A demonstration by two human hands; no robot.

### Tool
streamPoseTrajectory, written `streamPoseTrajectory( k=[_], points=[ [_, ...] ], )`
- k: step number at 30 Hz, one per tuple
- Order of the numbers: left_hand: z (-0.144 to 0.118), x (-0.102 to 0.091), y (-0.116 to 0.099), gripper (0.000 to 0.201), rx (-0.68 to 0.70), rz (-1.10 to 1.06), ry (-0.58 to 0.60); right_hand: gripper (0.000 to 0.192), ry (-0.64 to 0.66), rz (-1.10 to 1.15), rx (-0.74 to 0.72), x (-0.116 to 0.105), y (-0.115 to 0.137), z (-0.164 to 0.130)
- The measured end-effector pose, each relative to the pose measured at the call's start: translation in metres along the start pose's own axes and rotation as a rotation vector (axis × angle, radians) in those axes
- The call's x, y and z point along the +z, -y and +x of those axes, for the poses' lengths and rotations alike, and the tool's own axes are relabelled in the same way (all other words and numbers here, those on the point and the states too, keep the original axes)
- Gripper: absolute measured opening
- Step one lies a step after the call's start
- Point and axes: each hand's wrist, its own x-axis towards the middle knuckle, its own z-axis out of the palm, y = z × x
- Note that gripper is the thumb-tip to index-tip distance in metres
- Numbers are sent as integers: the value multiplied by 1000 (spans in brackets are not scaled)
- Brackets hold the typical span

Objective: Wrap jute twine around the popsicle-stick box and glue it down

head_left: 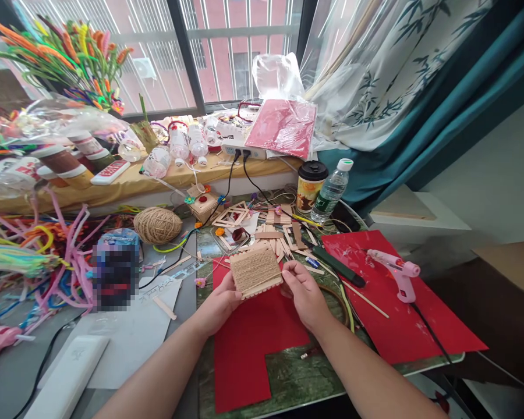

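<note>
Between my two hands is a small square panel of craft sticks wrapped in rows of jute twine (257,270), tilted toward me. My left hand (220,305) grips its left edge, thumb along the near side. At the right edge, my right hand (303,291) pinches the panel's corner; its fingertips are partly hidden. Under the panel lies a red sheet (244,349) with a cut-out corner. A ball of jute twine (158,225) sits to the left, and loose craft sticks (279,235) are heaped just beyond the panel.
A pink glue gun (397,270) rests on another red sheet (436,326) at right, beside a dark green utility knife (338,266). A water bottle (332,189) and a paper cup (311,185) stand behind. Pipe cleaners (65,256) crowd the left; black cables (255,183) cross the table.
</note>
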Motion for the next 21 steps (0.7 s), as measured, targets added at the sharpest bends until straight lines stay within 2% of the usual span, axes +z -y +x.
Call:
streamPoseTrajectory(
  k=[4, 8, 11, 15, 21],
  points=[
    [0, -4, 5, 74, -7, 75, -66, 24, -48, 4, 2, 0, 1, 0],
    [2, 1, 3, 70, 34, 101, -110, 25, -86, -25, -17, 2, 1, 0],
    [2, 5, 0, 79, 69, 111, -112, 26, -112, -81, -68, 3, 2, 0],
    [1, 5, 1, 92, 51, 100, -89, 25, -76, -83, -82, 5, 3, 1],
    [0, 3, 5, 89, 65, 113, -102, 25, -50, -112, -105, 5, 4, 0]
  ],
)
